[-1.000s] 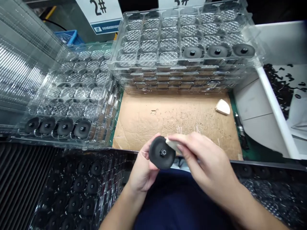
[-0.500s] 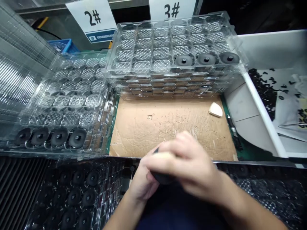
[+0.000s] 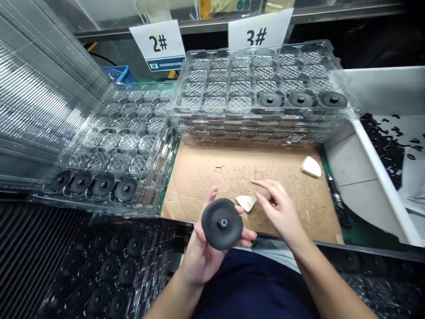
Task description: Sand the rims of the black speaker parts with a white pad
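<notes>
My left hand (image 3: 207,254) holds a round black rubber-like disc (image 3: 215,230) with a short stem at its centre, stem side facing up towards me. The fingers wrap under its edge, and their tips show at its right side. To the right, my right hand (image 3: 280,210) hovers low over the cardboard with thumb and fingers apart. Just left of its thumb is a small cream wedge-shaped piece (image 3: 246,202); whether the thumb touches it I cannot tell. A second cream piece (image 3: 311,167) lies farther right on the cardboard sheet (image 3: 199,177).
Stacked clear trays (image 3: 232,122) stand at the back, three black discs in the front row. More clear trays (image 3: 149,155) hold discs at left. A white bin (image 3: 375,164) with small black parts and a dark pen-like tool (image 3: 338,201) are at right. Filled trays (image 3: 109,270) sit lower left.
My hands were together around the black disc; now they are apart, with the disc in my left hand alone. A cream wedge now shows beside my right hand. The camera view has shifted.
</notes>
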### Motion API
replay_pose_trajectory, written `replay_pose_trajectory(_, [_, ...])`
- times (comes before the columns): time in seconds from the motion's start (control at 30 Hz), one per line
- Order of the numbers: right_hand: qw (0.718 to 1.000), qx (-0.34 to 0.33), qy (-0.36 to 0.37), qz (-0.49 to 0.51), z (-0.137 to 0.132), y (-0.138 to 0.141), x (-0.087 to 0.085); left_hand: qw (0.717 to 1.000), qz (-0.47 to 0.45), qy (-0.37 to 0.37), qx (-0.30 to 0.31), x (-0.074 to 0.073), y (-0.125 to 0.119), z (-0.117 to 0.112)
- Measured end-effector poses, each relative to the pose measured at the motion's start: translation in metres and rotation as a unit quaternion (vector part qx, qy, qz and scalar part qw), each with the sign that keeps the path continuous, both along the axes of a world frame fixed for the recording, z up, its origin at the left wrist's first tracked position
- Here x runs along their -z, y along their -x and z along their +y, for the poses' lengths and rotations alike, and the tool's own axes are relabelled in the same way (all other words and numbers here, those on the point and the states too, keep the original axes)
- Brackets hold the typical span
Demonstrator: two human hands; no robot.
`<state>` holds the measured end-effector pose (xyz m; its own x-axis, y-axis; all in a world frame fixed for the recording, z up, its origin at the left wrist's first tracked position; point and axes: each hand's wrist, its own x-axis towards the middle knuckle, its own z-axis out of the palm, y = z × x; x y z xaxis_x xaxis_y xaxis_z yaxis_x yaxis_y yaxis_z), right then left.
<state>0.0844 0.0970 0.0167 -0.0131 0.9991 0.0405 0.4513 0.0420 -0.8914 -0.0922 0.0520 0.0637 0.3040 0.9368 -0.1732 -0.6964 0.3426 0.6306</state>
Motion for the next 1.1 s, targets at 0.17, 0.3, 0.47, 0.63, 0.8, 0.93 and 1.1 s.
replay_pose_trajectory(0.17, [0.994,-0.001,-0.107,0.016,-0.023,-0.001,-0.027,0.881,0.379,-0.273,-0.067,0.006,0.0,0.003])
replay_pose_trajectory(0.3, [0.974,-0.076,-0.211,-0.028,-0.043,-0.006,-0.011,0.821,0.457,-0.334,-0.07,0.008,-0.002,0.006])
replay_pose_trajectory(0.47, [0.95,-0.174,-0.25,-0.07,-0.036,-0.019,-0.024,0.857,0.446,-0.257,-0.014,0.005,-0.002,0.008])
replay_pose_trajectory(0.63, [0.964,-0.137,-0.224,0.041,-0.011,-0.009,-0.044,0.935,0.352,-0.03,0.024,0.008,0.003,0.011])
replay_pose_trajectory(0.8, [0.969,-0.119,-0.212,0.049,0.062,-0.005,-0.006,0.882,0.464,-0.067,-0.056,-0.007,0.027,0.022])
replay_pose_trajectory(0.93, [0.972,-0.127,-0.19,0.048,0.117,-0.013,0.039,0.789,0.579,-0.196,-0.066,-0.038,0.045,0.042])
replay_pose_trajectory(1.1, [0.983,-0.079,-0.143,0.084,0.129,-0.024,0.066,0.702,0.643,-0.296,-0.083,-0.072,0.043,0.09])
